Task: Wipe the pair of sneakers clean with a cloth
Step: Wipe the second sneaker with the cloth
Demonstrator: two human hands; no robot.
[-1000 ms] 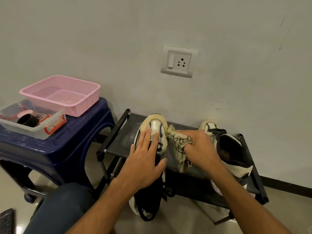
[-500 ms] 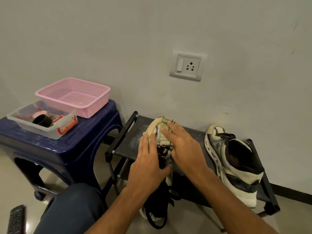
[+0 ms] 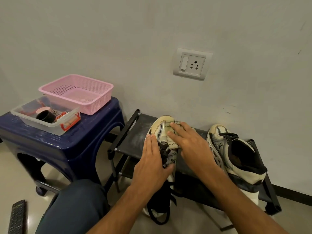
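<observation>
A dark blue stool (image 3: 67, 142) carrying a clear box (image 3: 33, 115) and a pink basket (image 3: 101, 92) stands at the left, beside a low black shoe rack (image 3: 133, 141) against the wall; on the rack, the person's left hand (image 3: 152, 166) lies flat along the near sneaker (image 3: 162, 123), fingers straight and pressed together on its outer side, thumb by the laces, steadying the shoe, whose heel overhangs the rack's front edge; the cream cloth (image 3: 173, 144) is bunched over the toe and tongue; the right hand (image 3: 190, 146) presses it down with straight, slightly spread fingers rather than pinching it; the second sneaker (image 3: 222, 146) sits untouched on the rack, just beside that hand. The wipe in hand looks to be the upper near the toe; done well, it calls for firm bracing from the left hand so the overhanging shoe does not tip, short strokes along the panel seams, and a fresh fold of cloth once one face soils; the soles, the heel and the second shoe appear to remain.
</observation>
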